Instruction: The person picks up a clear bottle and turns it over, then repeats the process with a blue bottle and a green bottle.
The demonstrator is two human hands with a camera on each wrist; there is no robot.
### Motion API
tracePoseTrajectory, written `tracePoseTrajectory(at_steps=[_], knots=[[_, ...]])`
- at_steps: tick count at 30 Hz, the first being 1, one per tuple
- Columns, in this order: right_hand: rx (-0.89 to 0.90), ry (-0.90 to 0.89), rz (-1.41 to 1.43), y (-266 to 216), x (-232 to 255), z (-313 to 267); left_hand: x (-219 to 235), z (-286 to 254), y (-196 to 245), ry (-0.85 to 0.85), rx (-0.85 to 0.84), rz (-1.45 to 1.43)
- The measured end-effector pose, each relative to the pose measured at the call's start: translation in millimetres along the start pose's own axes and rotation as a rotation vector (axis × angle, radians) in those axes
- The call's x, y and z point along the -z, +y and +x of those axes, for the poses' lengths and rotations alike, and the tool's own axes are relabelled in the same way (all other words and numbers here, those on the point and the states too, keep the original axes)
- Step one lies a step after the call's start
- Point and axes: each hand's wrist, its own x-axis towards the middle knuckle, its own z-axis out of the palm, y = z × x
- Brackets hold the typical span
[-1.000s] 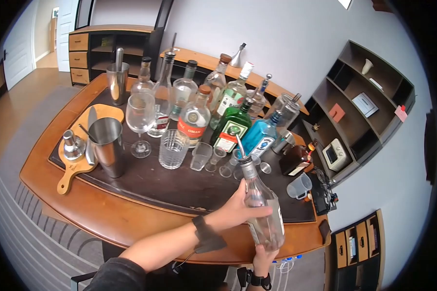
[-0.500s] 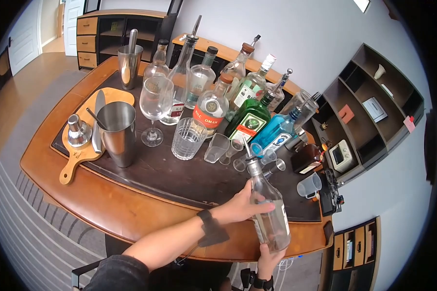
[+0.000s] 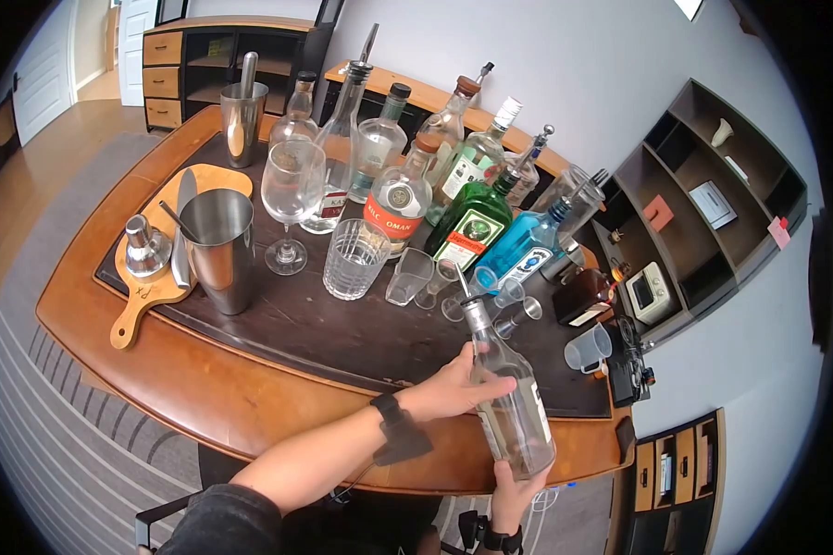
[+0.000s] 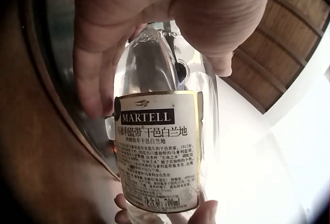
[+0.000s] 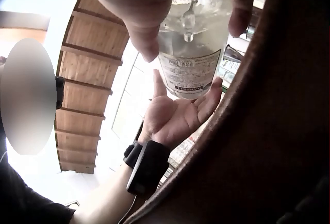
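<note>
My left hand [image 3: 453,387] grips a clear glass bottle [image 3: 516,421] around its upper body, thumb across the front. The bottle is tilted, its metal pour spout pointing up and to the left. Lower down, my right hand [image 3: 512,495] holds it by the base. In the left wrist view, the bottle's cream label [image 4: 159,152] reads MARTELL, and fingertips of the other hand show at the bottom. The right wrist view has clear liquid inside the bottle [image 5: 193,43], between the right thumb and fingers. Small clear glasses and a metal jigger [image 3: 518,317] stand just behind the spout.
Several liquor bottles, including a green one [image 3: 472,227] and a blue one [image 3: 523,254], crowd the desk's back. At left are a metal shaker tin [image 3: 220,254] and a wooden board [image 3: 139,310] with a knife. A plastic measuring jug [image 3: 588,347] stands at right.
The head view has turned, shifting the desk in the picture. Both hands keep their hold on the bottle, which stays at nearly the same tilt.
</note>
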Motion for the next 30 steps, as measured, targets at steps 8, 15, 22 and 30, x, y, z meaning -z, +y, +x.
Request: tracePoseTrajectory(at_steps=[8, 15, 22, 30], knots=[[0.003, 0.022, -0.034, -20.3, -6.8, 4.3, -1.0, -8.7, 15.3, -0.071, 0.019, -0.048], [0.009, 0.024, -0.024, -25.6, -3.9, 7.8, -0.1, -5.0, 9.4, -0.083, 0.035, -0.068], [0.02, 0.029, -0.041, -27.0, -1.8, 8.5, -0.6, -3.8, 3.9, -0.064, 0.022, -0.095], [0.01, 0.048, -0.043, -43.7, -2.9, 10.1, 1.4, -5.7, 6.3, -0.098, 0.049, -0.019]])
